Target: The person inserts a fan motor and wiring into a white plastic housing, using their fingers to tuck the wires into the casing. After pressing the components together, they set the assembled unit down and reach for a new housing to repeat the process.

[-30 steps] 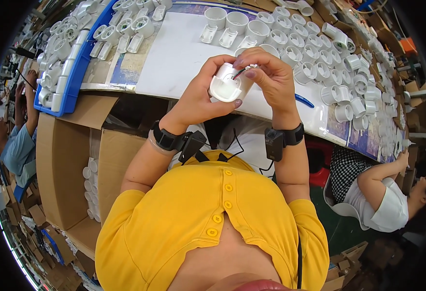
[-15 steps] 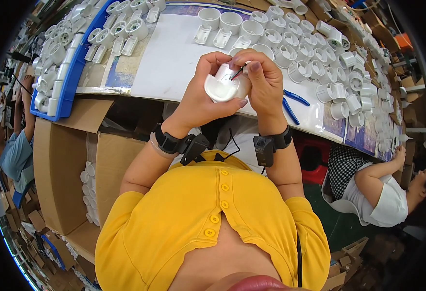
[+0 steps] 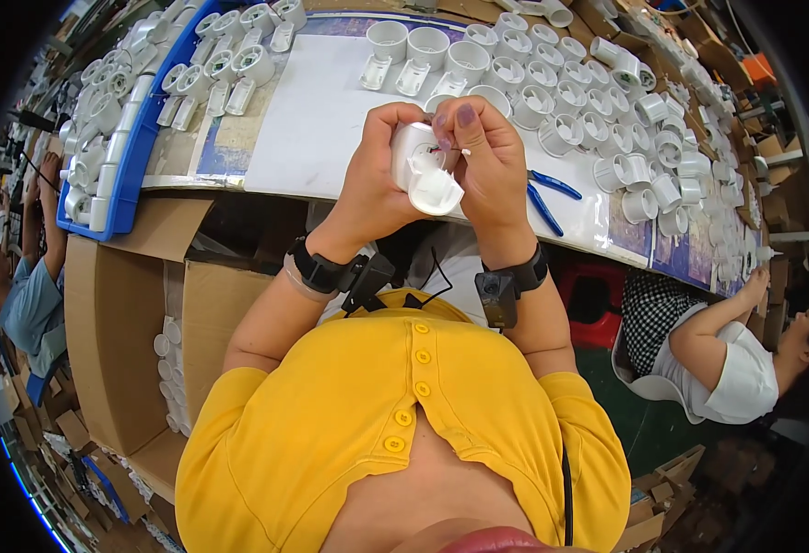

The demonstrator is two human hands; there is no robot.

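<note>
My left hand (image 3: 375, 175) is closed around a white plastic housing (image 3: 434, 191), cup-shaped with a cut-out part, and holds it tilted above the table's near edge. Thin dark and red wires (image 3: 455, 150) come from inside the housing, and a small white tip shows beside them. My right hand (image 3: 492, 161) pinches at these wires with thumb and forefinger, close against the housing; the fingers partly cover what they grip. Blue-handled pliers (image 3: 544, 201) lie on the table to the right of my right hand.
White cups with flat tabs (image 3: 413, 76) stand behind my hands, and several rows of white cups (image 3: 570, 95) fill the right side. On the left are a blue tray (image 3: 128, 184) of white parts and an open cardboard box (image 3: 114, 341). A co-worker (image 3: 727, 355) sits at right.
The housing has turned in my left hand, so its open part now faces lower right. My right hand has shifted slightly left and its fingers have moved over the wires.
</note>
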